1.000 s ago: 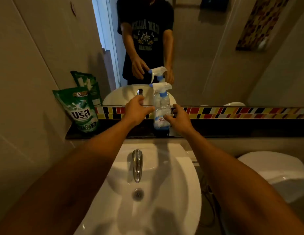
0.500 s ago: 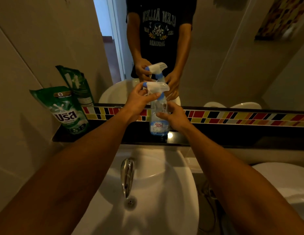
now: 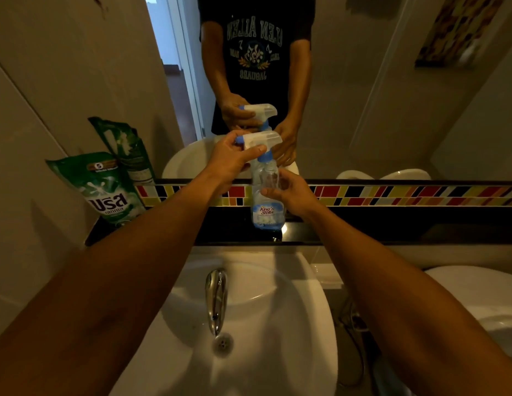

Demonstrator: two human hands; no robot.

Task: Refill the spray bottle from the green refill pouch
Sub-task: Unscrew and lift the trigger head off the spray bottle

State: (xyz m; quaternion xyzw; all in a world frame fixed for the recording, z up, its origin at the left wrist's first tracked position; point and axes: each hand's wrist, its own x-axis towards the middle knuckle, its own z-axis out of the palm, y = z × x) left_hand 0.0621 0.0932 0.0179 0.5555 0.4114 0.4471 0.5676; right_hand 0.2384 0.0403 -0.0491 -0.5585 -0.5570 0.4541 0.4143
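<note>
The green refill pouch [image 3: 107,190] carried the large white letters "USA", with a smaller, blurred word beneath them, and a "5" in a small circle on a band near its top. The spray bottle [image 3: 266,195] bore a label reading "King's Stella". In the mirror [image 3: 392,95], the dark T-shirt [image 3: 256,50] showed reversed lettering: "GLEN ALLEN" above an emblem and "JAGUARS" below.

forearms [image 3: 112,295] bare | mirror: dark printed T-shirt [image 3: 256,50], short sleeves
</note>
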